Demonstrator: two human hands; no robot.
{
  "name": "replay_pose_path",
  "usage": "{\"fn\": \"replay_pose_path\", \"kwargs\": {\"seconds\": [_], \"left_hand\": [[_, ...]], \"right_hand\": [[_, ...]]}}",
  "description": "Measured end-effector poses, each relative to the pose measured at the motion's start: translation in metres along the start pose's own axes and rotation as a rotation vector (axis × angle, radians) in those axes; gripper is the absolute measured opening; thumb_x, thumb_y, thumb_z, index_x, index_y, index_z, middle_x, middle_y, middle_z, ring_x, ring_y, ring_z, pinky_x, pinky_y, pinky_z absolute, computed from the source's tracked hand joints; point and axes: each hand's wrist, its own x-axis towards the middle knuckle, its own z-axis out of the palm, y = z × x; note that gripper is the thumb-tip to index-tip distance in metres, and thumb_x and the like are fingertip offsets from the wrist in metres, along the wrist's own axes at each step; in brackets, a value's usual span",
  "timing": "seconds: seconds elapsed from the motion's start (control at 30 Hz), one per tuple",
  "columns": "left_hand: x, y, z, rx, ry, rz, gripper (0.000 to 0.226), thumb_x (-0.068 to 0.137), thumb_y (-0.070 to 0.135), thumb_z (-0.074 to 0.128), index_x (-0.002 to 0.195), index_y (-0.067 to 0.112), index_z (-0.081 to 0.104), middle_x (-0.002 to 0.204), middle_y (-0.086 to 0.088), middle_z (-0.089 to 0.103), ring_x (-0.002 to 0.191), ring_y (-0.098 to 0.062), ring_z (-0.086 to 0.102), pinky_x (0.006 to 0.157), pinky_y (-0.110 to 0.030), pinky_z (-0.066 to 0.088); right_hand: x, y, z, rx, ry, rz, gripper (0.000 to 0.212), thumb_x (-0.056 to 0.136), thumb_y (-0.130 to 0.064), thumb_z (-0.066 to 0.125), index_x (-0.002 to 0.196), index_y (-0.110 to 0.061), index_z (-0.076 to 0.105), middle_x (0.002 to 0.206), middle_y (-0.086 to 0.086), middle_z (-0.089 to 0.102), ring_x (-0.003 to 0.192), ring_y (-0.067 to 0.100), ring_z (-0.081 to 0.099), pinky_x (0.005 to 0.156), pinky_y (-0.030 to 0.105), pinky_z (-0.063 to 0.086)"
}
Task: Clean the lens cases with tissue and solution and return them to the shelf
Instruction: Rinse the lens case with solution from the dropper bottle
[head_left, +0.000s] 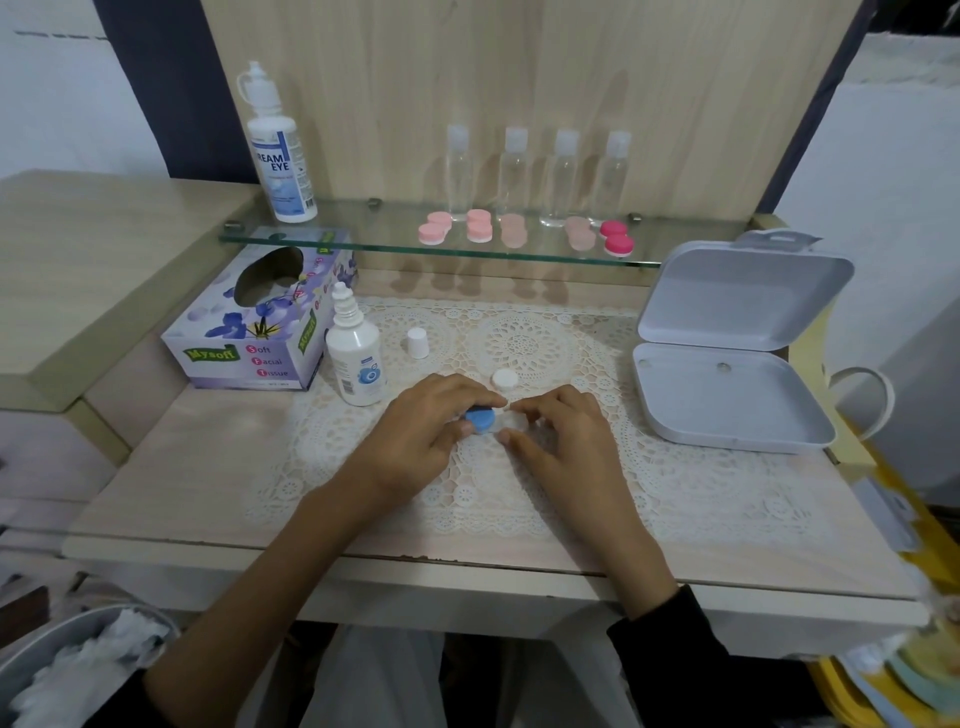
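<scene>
A lens case lies on the lace mat between my hands. My left hand grips its blue cap with curled fingers. My right hand pinches the white, uncapped side of the lens case. A loose white cap lies just behind my hands. An open small solution bottle stands to the left, its white cap beside it. A purple tissue box sits further left. Several pink lens cases and a magenta lens case rest on the glass shelf.
A tall solution bottle and several clear empty bottles stand on the shelf. An open white hinged box sits at the right of the table. A bin with used tissue is at the lower left.
</scene>
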Motion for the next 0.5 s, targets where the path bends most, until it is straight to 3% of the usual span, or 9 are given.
{"fn": "replay_pose_path", "kwargs": {"seconds": [0.13, 0.23, 0.4, 0.5], "left_hand": [[-0.0027, -0.0017, 0.0004, -0.075, 0.018, -0.096, 0.041, 0.081, 0.027, 0.063, 0.121, 0.020, 0.062, 0.119, 0.009, 0.056, 0.113, -0.003, 0.051, 0.097, -0.019, 0.040], [-0.0019, -0.0012, 0.0011, 0.009, 0.040, -0.200, 0.050, 0.075, 0.044, 0.064, 0.121, 0.024, 0.061, 0.113, 0.011, 0.058, 0.105, -0.005, 0.053, 0.093, -0.027, 0.044], [0.0005, 0.0001, 0.0008, 0.025, 0.051, -0.186, 0.033, 0.081, 0.032, 0.072, 0.112, 0.022, 0.067, 0.103, 0.008, 0.064, 0.099, -0.008, 0.056, 0.090, -0.036, 0.047], [0.0014, 0.0000, -0.0003, 0.028, 0.023, -0.174, 0.034, 0.081, 0.037, 0.066, 0.112, 0.023, 0.067, 0.104, 0.008, 0.064, 0.099, -0.008, 0.055, 0.090, -0.034, 0.046]], "right_hand": [[0.0003, 0.0008, 0.0002, -0.006, 0.001, -0.002, 0.027, 0.083, -0.026, 0.073, 0.106, -0.012, 0.071, 0.093, -0.003, 0.057, 0.094, 0.014, 0.047, 0.077, 0.011, 0.031], [0.0001, 0.0004, 0.0000, -0.012, -0.003, -0.004, 0.028, 0.084, -0.026, 0.072, 0.107, -0.012, 0.070, 0.095, -0.003, 0.057, 0.095, 0.013, 0.046, 0.078, 0.011, 0.032], [0.0002, 0.0001, 0.0003, -0.017, -0.002, 0.004, 0.026, 0.085, -0.027, 0.070, 0.108, -0.014, 0.070, 0.093, -0.007, 0.054, 0.093, 0.009, 0.044, 0.076, 0.010, 0.031], [-0.0001, 0.0004, 0.0004, -0.016, -0.001, 0.004, 0.026, 0.085, -0.028, 0.071, 0.107, -0.015, 0.070, 0.093, -0.008, 0.053, 0.093, 0.009, 0.044, 0.076, 0.009, 0.030]]}}
